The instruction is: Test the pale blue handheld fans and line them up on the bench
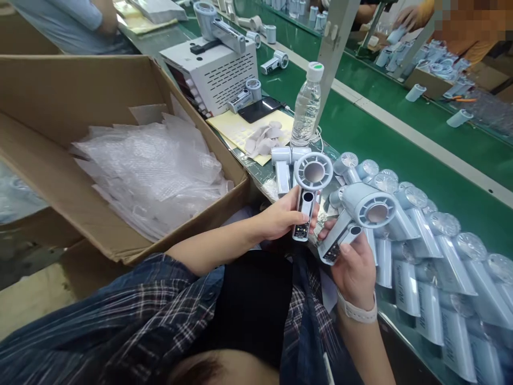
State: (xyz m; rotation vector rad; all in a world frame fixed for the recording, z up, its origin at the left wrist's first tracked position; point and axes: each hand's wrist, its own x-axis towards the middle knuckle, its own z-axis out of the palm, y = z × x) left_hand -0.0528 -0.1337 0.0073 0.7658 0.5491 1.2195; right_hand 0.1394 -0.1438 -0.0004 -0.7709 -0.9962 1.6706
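Observation:
My left hand (286,216) is closed around the handle of a light-blue handheld fan (302,214), its round ring-shaped head upright and facing me. In my right hand (355,264) is a second handheld fan (340,235), tilted to the right, its wide head above my fingers. Both fans show a dark strip with small parts along the handle. Beside my right hand lie several stacked handheld fans (425,251) with clear film over their heads. Just behind the left fan another fan (282,174) lies on the bench.
An open cardboard box (132,251) with bubble-wrap bags (148,171) stands at the left. Behind my hands are a water bottle (306,109), a phone (259,109) and a white vented device (224,75). A metal post (332,53) rises from the green conveyor (401,155). Other people work across it.

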